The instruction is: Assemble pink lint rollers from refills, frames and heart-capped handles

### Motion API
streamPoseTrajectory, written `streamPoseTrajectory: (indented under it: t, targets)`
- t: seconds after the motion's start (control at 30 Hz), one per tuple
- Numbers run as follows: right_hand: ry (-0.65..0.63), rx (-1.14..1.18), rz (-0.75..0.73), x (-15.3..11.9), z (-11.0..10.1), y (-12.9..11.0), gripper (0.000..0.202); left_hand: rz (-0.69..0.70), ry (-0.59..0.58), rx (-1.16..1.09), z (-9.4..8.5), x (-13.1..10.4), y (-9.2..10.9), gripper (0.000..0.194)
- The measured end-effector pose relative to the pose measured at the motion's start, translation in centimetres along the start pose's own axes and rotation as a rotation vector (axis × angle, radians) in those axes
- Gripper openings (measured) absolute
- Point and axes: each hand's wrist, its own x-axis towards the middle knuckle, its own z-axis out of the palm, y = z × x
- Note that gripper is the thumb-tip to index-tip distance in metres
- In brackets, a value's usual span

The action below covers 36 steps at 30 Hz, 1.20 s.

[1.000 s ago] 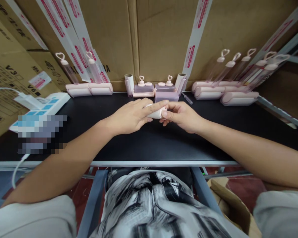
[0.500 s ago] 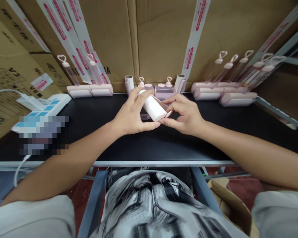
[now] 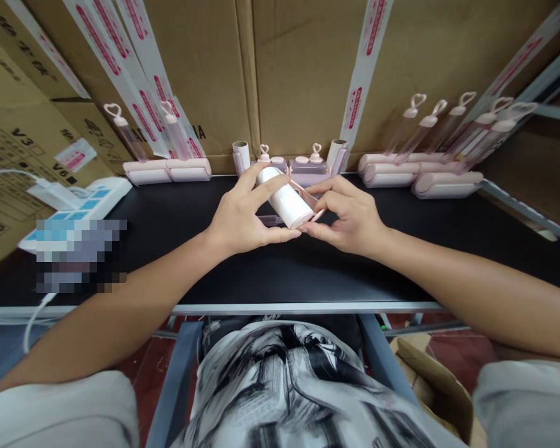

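Above the middle of the black table, both my hands hold what looks like a lint roller (image 3: 289,204), a white cylinder with a pink end, tilted down to the right. My left hand (image 3: 238,218) wraps its left side, fingers over the top and thumb by the lower end. My right hand (image 3: 348,214) pinches the pink cover (image 3: 304,194) along the right side, which stands partly away from the white roll. The right thumb touches near the lower end, close to the left thumb. Behind my left fingers, a translucent purplish piece (image 3: 270,220) lies on the table, partly hidden.
At the back stand white hollow-cored rolls (image 3: 338,149) and purplish cases with heart tops (image 3: 310,167). Pink rollers with heart-ended clear handles line the left (image 3: 189,170) and right (image 3: 445,185). A power strip (image 3: 88,202) lies left, near a blurred-out object (image 3: 79,255). Cardboard (image 3: 303,74) walls the back.
Almost nothing differs. The hands and the roller keep nearly the same pose, with the pink cover perhaps slightly further from the roll; the view has shifted a little.
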Motion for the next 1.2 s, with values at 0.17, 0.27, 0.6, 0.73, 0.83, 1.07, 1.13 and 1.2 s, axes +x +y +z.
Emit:
streamPoseTrajectory:
  t: [0.17,0.27,0.6,0.73,0.83,1.07,1.13,1.2]
  targets:
    - [-0.006,0.005,0.023,0.0,-0.1,-0.2,0.03,0.011,0.007,-0.002,-0.3,0.1,0.1,0.093]
    - [-0.035,0.005,0.066,-0.1,-0.2,-0.2,0.031,-0.006,-0.006,0.006,-0.5,0.1,0.3,0.094]
    - [-0.017,-0.039,0.052,-0.2,-0.1,-0.7,0.032,-0.009,-0.005,0.018,-0.5,0.1,0.3,0.095]
    - [0.011,-0.041,0.014,-0.2,0.1,-1.0,0.03,0.013,-0.003,0.02,-0.6,0.1,0.1,0.094]
    - [0.009,-0.055,0.026,-0.1,0.0,-1.2,0.03,0.02,0.002,0.018,-0.7,0.2,0.1,0.096]
    - [-0.009,0.015,0.074,0.1,0.3,-0.7,0.026,-0.055,-0.001,0.044,-0.5,0.2,0.3,0.096]
    - [-0.042,0.06,0.108,0.0,0.6,-0.6,0.025,-0.059,-0.043,0.05,-0.3,0.2,0.4,0.092]
    - [-0.073,0.091,0.165,-0.1,0.7,-0.6,0.027,-0.041,-0.111,0.061,-0.1,0.2,0.6,0.088]
